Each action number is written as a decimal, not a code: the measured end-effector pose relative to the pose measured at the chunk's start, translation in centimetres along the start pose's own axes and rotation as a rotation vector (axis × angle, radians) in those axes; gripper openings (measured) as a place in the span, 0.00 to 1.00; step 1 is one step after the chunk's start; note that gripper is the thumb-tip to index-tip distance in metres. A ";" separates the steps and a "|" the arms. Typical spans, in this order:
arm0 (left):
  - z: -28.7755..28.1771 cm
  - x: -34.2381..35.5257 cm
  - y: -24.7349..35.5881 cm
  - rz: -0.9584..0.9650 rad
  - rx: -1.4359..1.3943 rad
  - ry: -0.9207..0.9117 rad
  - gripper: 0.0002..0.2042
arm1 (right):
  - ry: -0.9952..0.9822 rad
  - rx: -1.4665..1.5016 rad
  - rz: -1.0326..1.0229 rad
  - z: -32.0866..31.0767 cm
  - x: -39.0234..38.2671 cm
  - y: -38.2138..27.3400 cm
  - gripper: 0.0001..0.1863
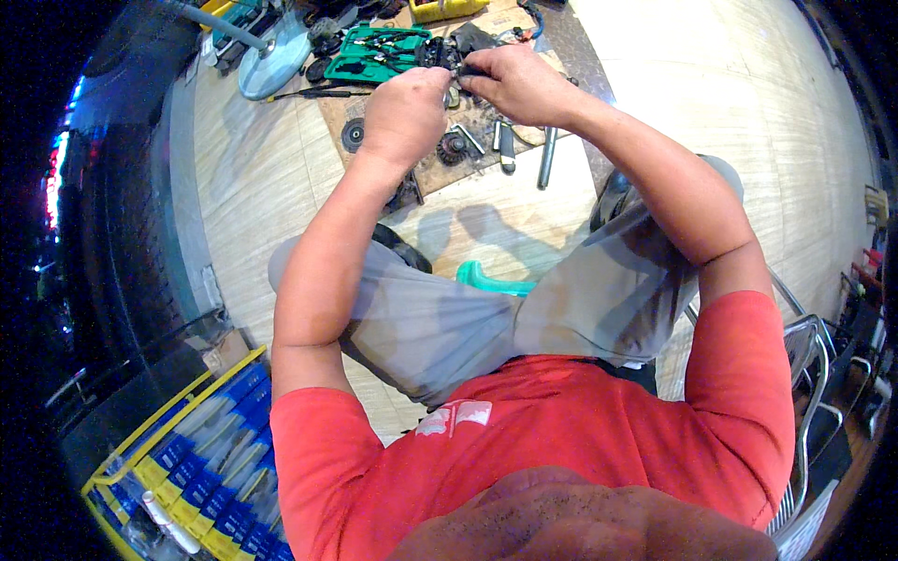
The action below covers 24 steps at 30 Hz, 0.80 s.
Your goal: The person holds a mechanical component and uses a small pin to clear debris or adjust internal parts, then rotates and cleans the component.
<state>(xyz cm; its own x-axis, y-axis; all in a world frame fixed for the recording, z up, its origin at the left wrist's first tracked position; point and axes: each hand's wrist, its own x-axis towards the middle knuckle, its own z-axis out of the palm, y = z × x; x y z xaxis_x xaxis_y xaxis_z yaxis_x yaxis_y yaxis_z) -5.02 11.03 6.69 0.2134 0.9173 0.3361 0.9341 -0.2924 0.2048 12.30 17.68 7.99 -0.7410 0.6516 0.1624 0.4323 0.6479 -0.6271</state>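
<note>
My left hand [404,114] is closed, back of the hand up, with its fingertips mostly hidden. Close beside it, my right hand [522,86] pinches at a small dark piece between the two hands, too covered to name. Both are over a brown work board [449,179] on the floor. Below them lie a dark toothed round part [453,148], a bent hex key [470,139], a black-handled tool [507,150] and a metal tube [547,159]. A black disc [353,135] rests left of my left hand. Beyond it, a green tool case [383,49] lies spread with tools inside.
A pale blue round stand base [271,67] is at the far left, and a yellow tray [449,9] at the back. Between my knees is a green plastic piece [496,280]. A yellow rack [173,416] of blue and yellow packages stands left; a metal-framed chair [812,369] right.
</note>
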 end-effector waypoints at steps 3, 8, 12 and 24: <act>-0.3 0.0 0.2 0.106 0.059 -0.130 0.04 | -0.050 -0.064 -0.044 -0.4 0.0 0.9 0.10; -0.5 0.0 -0.5 0.245 -0.303 -0.120 0.05 | -0.154 0.059 -0.074 -0.9 -0.4 2.2 0.10; -0.7 -0.2 -0.9 -0.050 -0.629 -0.048 0.08 | -0.183 0.322 0.002 -0.8 0.1 3.0 0.11; 0.6 0.2 -0.1 -0.347 -0.539 0.086 0.09 | -0.060 0.309 0.168 0.2 0.2 1.3 0.13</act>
<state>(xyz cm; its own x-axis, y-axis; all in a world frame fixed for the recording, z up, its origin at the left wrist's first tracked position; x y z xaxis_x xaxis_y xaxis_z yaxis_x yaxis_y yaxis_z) -4.91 11.39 6.14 -0.1199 0.9645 0.2352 0.6655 -0.0977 0.7400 12.60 18.55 7.10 -0.7054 0.7088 -0.0020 0.3818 0.3775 -0.8436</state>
